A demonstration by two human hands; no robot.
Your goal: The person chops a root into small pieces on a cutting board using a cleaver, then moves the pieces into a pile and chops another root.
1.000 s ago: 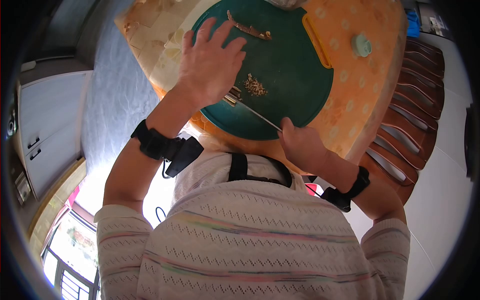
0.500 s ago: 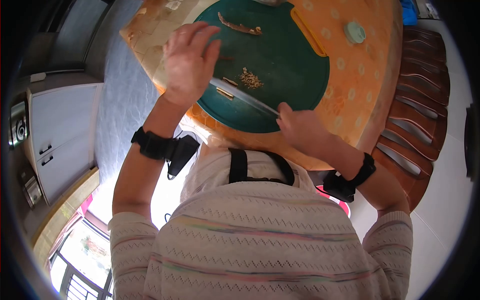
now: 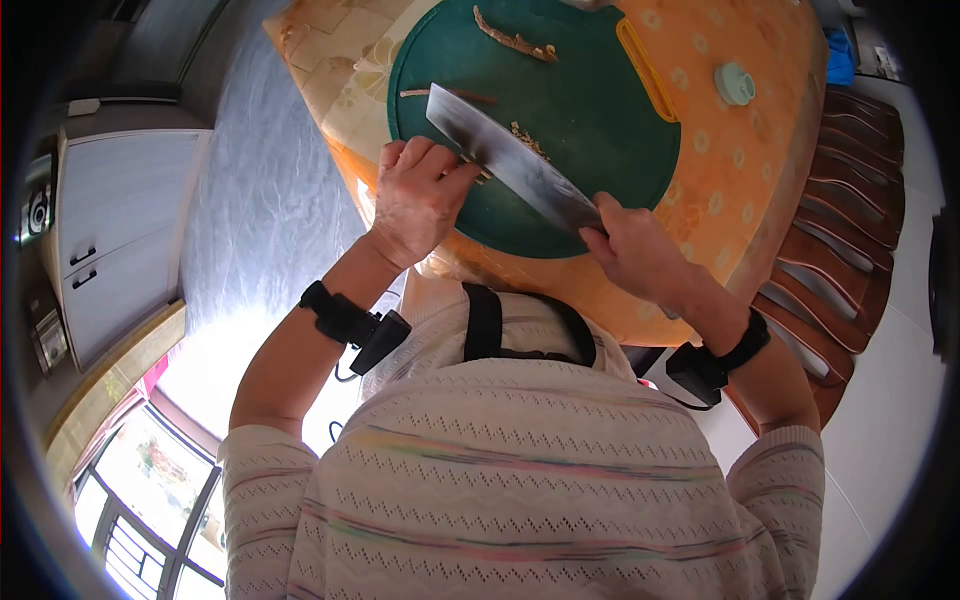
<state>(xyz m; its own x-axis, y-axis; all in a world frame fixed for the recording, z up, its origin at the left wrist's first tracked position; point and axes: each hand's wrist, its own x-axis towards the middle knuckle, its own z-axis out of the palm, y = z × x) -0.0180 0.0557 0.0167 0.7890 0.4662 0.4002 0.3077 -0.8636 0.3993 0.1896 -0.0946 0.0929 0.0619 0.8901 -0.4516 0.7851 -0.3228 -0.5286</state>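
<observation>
My right hand [image 3: 640, 250] is closed round the handle end of a cleaver [image 3: 515, 165], whose broad blade slants up and left over the green cutting board [image 3: 600, 130]. At the board's lower left edge, the fingers of my left hand [image 3: 418, 200] are bent and pinched at short pieces of dried root [image 3: 481, 173], close beside the blade. Chopped root bits [image 3: 532, 140] lie partly hidden behind the cleaver. A thin root stick [image 3: 415, 93] rests near the blade tip, and a longer knobbly root [image 3: 514, 40] lies towards the far side of the board.
The board has a yellow handle strip [image 3: 647, 70] on its right. A pale green small container [image 3: 735, 84] stands on the orange patterned tablecloth [image 3: 705, 165]. Brown wooden slatted seating [image 3: 835, 235] is to the right; a white cabinet [image 3: 125, 215] is at left.
My left hand has come down from above the board to the root pieces, its fingers closing. The cleaver, seen nearly edge-on before, now shows its broad side. The view has shifted slightly.
</observation>
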